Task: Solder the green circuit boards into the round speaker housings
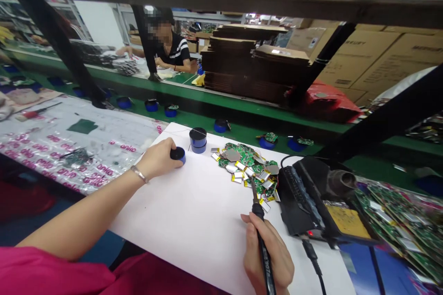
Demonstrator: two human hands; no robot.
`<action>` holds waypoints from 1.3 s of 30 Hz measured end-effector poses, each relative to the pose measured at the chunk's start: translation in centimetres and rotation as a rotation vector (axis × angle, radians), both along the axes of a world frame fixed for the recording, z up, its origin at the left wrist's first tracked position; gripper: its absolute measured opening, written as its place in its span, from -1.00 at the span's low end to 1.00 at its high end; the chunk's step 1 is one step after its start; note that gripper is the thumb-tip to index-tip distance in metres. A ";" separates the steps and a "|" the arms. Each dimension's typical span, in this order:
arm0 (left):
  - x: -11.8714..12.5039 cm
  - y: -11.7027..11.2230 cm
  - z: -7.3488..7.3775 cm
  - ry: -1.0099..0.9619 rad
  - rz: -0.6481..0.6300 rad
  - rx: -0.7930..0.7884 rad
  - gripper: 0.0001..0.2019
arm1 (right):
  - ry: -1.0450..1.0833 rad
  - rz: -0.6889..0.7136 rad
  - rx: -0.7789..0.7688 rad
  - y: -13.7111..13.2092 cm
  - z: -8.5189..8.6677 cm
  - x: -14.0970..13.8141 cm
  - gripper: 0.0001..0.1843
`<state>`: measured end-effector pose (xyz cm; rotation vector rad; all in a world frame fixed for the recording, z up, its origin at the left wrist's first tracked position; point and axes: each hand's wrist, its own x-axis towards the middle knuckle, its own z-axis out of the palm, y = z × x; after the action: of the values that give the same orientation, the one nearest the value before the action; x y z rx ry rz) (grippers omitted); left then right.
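My left hand [161,158] grips a small round blue-and-black case [178,155] at the left side of the white board [180,221]. Just beyond it stand two similar cases, stacked [198,140]. In my right hand [268,253] is a soldering iron [260,226], held like a pen. Its tip points at a heap of green circuit boards [247,156] mixed with silver battery cells [238,175] that have yellow ends. Whether the tip touches the heap I cannot tell.
Right of the heap sits a black soldering station [301,193] with an iron holder and yellow sponge [348,221]. Circuit panels [401,226] lie at the far right. Several blue cases line the green belt [194,115]. Across it, a person [173,50] sits beside stacked brown cardboard [235,62].
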<state>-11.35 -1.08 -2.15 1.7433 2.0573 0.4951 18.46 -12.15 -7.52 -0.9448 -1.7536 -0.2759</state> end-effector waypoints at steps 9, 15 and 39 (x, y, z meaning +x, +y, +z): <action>3.6 -3.9 -0.5 -0.702 -0.090 -0.537 -0.58 | 0.057 -0.044 -0.072 -0.4 -0.2 0.0 -0.62; 3.6 -2.4 0.2 -0.277 -0.154 -0.326 -0.50 | 0.084 -0.045 -0.073 -0.5 -0.1 0.0 -0.63; 8.5 -4.9 -0.3 -0.517 -0.849 0.022 -0.72 | 0.175 -0.226 -0.046 -3.0 3.6 1.6 -0.72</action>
<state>-2.87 -6.01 -2.40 2.0162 0.8548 0.5929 20.06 -15.19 -3.88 -1.1673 -1.5009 -0.2902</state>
